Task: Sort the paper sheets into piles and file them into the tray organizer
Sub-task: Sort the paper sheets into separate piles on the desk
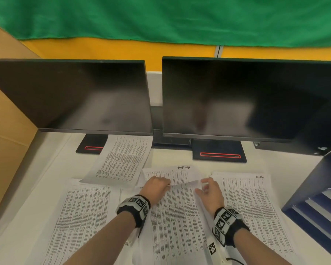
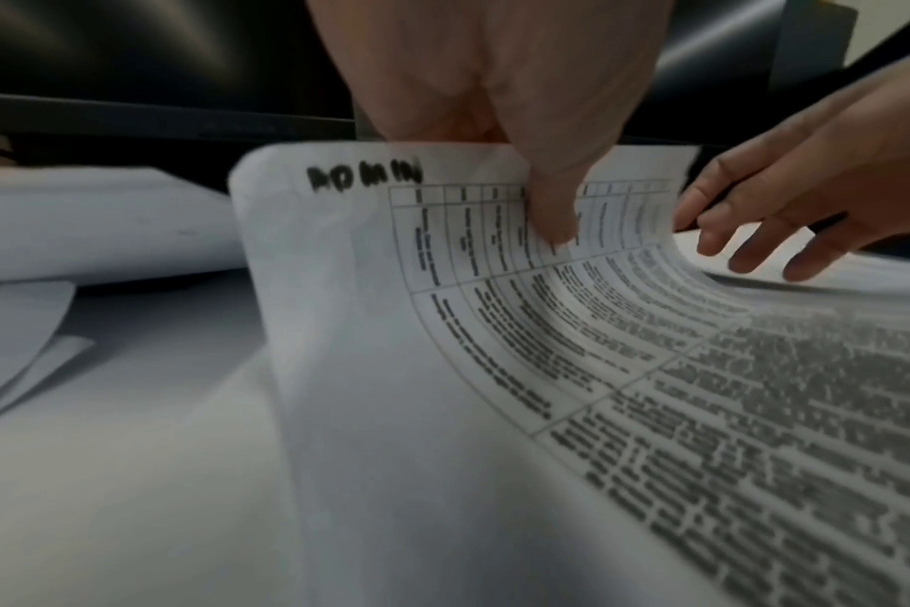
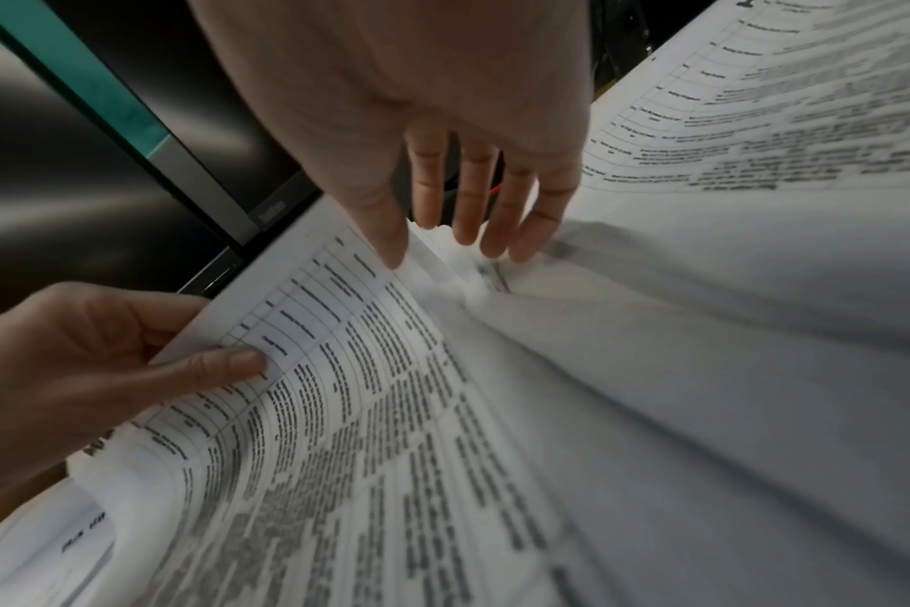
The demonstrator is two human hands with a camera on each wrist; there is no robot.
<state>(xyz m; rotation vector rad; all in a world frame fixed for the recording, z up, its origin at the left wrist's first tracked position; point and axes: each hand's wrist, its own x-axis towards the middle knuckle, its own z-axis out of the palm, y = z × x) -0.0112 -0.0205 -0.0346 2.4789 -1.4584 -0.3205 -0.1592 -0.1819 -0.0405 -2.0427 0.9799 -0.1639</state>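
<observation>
The middle sheet (image 1: 177,217), printed with a table and marked "ADMIN" in the left wrist view, lies in front of me with its far edge lifted and curled. My left hand (image 1: 165,183) pinches that edge, thumb on top (image 2: 549,213). My right hand (image 1: 202,186) is at the sheet's far right corner with straight, spread fingers (image 3: 474,213), holding nothing. More printed sheets lie around: a left pile (image 1: 80,217), a tilted sheet (image 1: 122,159), one headed "Task list" (image 1: 180,174) and a right pile (image 1: 254,203). The dark blue tray organizer (image 1: 313,194) stands at the right.
Two dark monitors (image 1: 75,96) (image 1: 246,100) stand close behind the papers, their black bases (image 1: 219,153) on the white table. A cardboard wall (image 1: 6,131) closes the left side. A green cloth (image 1: 161,18) hangs at the back.
</observation>
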